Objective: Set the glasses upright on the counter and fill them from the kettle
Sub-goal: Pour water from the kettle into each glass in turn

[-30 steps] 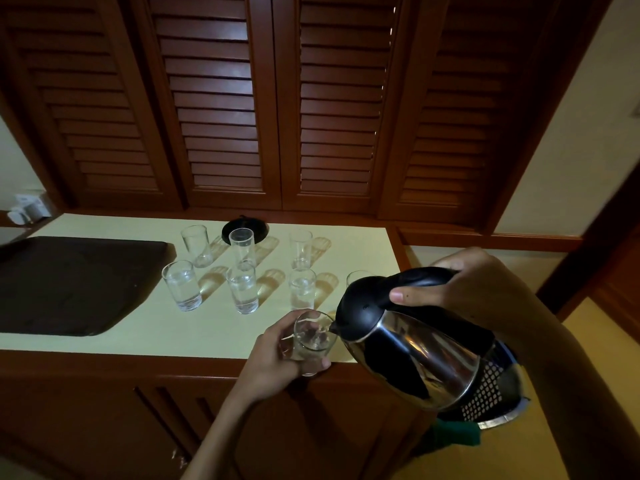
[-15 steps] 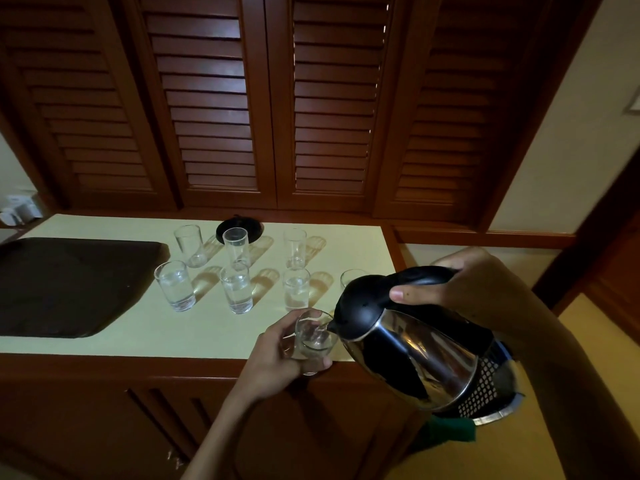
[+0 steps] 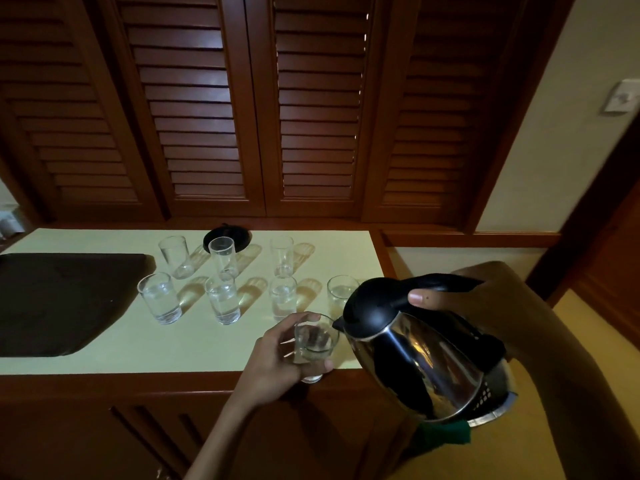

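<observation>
My left hand [image 3: 277, 358] grips a small clear glass [image 3: 317, 344] at the counter's front edge. My right hand [image 3: 485, 299] holds the steel kettle [image 3: 415, 358] by its black handle, tilted left, with the spout touching that glass's rim. A little water shows in the held glass. Several more glasses stand upright on the pale counter [image 3: 121, 351]: three in the back row [image 3: 173, 256] look empty, and those in the front row [image 3: 159, 301] hold water. One glass [image 3: 341, 292] is partly hidden behind the kettle lid.
A dark tray [image 3: 59, 299] covers the counter's left part. The black kettle base [image 3: 227, 236] sits at the back behind the glasses. Louvred wooden doors rise behind the counter, cupboard doors lie below it. A wall switch [image 3: 623, 97] is at the right.
The kettle and the held glass stay together at the counter's edge. The view has shifted slightly, and my head has tipped a little upward.
</observation>
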Available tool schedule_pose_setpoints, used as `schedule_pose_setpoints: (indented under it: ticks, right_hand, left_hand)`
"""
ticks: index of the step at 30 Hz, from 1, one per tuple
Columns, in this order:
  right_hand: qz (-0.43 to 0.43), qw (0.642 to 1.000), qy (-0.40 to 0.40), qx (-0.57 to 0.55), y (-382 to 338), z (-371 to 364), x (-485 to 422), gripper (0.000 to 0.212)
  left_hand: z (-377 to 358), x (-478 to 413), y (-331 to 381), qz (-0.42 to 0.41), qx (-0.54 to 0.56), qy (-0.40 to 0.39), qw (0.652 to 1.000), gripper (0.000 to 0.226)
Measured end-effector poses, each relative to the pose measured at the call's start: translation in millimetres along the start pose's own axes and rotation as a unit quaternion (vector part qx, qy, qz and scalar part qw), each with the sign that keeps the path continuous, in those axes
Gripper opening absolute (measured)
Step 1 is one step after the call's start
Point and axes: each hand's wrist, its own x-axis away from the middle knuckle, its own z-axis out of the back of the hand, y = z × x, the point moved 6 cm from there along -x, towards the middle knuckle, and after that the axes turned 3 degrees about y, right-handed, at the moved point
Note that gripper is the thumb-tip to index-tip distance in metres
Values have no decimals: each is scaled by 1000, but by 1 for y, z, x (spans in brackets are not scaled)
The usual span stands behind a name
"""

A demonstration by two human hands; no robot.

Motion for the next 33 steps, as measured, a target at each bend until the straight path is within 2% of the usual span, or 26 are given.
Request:
schedule_pose_setpoints:
  ticks: [5, 9, 16, 27, 31, 33]
  right_hand:
    - [-77, 986, 66, -133, 20, 12, 9, 41]
    - [-118, 970, 93, -193, 29, 25, 13, 22]
    - [-133, 960, 113, -217, 38, 37, 4, 31]
    - [-153, 956, 108, -225, 46, 35, -19, 30]
    - [-147, 964, 100, -196, 49, 33, -26, 25]
    - [-150, 966, 95, -190, 50, 31, -28, 29]
  left_hand:
    - [7, -18, 21, 5, -1, 8, 1000, 68]
    - [19, -50, 55, -1, 12, 34, 999, 69]
    - [14, -145, 88, -4, 44, 73, 996, 64]
    - [-29, -247, 20, 81, -39, 93, 992, 75]
    - [-38, -266, 2, 109, -47, 83, 989, 67]
    - [-41, -271, -4, 116, -44, 82, 989, 67]
